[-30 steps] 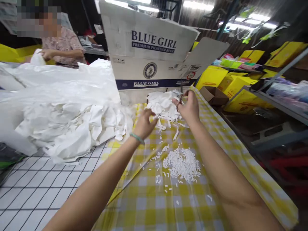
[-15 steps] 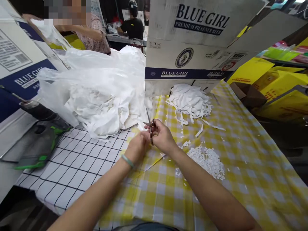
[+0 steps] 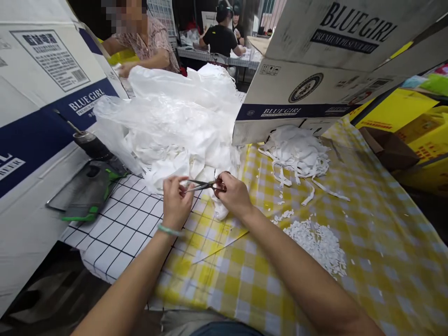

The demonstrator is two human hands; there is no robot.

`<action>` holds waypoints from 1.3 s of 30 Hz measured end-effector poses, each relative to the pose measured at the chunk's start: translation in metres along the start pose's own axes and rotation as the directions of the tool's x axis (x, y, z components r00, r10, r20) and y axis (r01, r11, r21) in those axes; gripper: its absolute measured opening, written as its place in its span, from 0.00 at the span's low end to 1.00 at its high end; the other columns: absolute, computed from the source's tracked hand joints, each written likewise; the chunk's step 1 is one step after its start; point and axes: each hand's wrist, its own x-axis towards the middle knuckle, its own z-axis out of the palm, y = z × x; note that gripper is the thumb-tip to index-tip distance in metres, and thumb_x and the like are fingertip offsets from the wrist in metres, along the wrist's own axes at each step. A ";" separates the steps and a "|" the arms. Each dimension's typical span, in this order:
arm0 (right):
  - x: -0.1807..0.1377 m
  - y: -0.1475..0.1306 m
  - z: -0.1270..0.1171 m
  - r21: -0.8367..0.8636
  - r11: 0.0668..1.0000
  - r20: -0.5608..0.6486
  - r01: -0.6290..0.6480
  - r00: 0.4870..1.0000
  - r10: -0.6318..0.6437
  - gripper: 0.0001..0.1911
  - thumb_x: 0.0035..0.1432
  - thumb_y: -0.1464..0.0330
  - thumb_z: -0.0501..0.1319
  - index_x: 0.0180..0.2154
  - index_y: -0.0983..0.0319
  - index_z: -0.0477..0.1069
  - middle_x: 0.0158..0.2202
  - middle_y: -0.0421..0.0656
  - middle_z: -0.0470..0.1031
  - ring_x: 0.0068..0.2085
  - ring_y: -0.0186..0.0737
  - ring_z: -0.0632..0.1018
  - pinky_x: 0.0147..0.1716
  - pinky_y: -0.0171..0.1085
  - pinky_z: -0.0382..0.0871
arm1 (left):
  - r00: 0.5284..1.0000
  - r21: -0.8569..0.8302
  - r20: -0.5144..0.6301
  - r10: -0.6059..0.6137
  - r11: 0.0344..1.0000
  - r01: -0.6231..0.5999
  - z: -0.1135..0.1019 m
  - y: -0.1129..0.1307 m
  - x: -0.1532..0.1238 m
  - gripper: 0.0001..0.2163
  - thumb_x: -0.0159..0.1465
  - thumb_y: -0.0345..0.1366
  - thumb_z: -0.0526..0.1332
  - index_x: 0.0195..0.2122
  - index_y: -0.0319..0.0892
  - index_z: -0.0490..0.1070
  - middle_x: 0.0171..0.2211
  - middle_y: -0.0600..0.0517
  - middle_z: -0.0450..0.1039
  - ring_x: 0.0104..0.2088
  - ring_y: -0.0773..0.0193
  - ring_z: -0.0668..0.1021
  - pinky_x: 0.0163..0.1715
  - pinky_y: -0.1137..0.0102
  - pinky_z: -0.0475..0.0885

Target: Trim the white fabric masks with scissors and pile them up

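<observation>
My right hand (image 3: 234,195) is closed on a small pair of scissors (image 3: 205,185), fingers in the loops, blades pointing left. My left hand (image 3: 176,201) is curled with its fingertips at the blade tips, pinching something white that I cannot make out. Both hands hover over the edge where a yellow checked tablecloth (image 3: 367,233) meets a white gridded cloth (image 3: 119,228). Just behind them lies a big heap of white material in a clear plastic bag (image 3: 168,126). A pile of white strips (image 3: 297,151) and a mound of small white cut bits (image 3: 320,242) lie to the right.
Two "Blue Girl" cardboard boxes stand around the table, one at the left (image 3: 38,116) and one at the back right (image 3: 315,70). A black and green tool (image 3: 87,186) lies at the left. A person (image 3: 140,37) works across the table; another person (image 3: 222,35) sits further back. Yellow boxes (image 3: 413,126) are on the right.
Both hands have drawn back from the strip pile at the far box to the near left beside the white heap. The scissors now point left towards my left hand's fingertips.
</observation>
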 end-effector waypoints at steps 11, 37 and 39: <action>-0.071 -0.028 -0.028 0.736 0.605 0.216 -0.303 0.953 0.215 0.17 0.49 0.61 0.70 0.34 0.58 0.63 0.33 0.37 0.70 0.30 0.33 0.73 0.32 0.34 0.70 | 0.968 -0.225 0.251 -0.026 0.971 0.084 -0.032 0.059 -0.050 0.09 0.64 0.41 0.60 0.31 0.43 0.70 0.20 0.57 0.64 0.22 0.67 0.69 0.23 0.72 0.65; -0.161 -0.009 -0.085 0.592 0.760 -0.001 -0.269 0.943 0.334 0.09 0.51 0.67 0.66 0.34 0.59 0.68 0.32 0.38 0.71 0.33 0.35 0.72 0.36 0.35 0.69 | 0.208 -0.200 0.970 0.124 0.895 0.399 -0.052 0.094 -0.064 0.16 0.66 0.47 0.57 0.40 0.42 0.79 0.26 0.52 0.69 0.24 0.68 0.66 0.22 0.76 0.62; -0.153 -0.013 -0.082 0.537 0.797 -0.030 -0.275 0.938 0.344 0.10 0.52 0.65 0.67 0.35 0.59 0.69 0.35 0.40 0.74 0.35 0.37 0.74 0.38 0.37 0.70 | 0.230 -0.208 0.967 0.107 0.855 0.475 -0.056 0.093 -0.069 0.18 0.66 0.48 0.57 0.39 0.41 0.79 0.23 0.53 0.64 0.22 0.69 0.63 0.20 0.76 0.59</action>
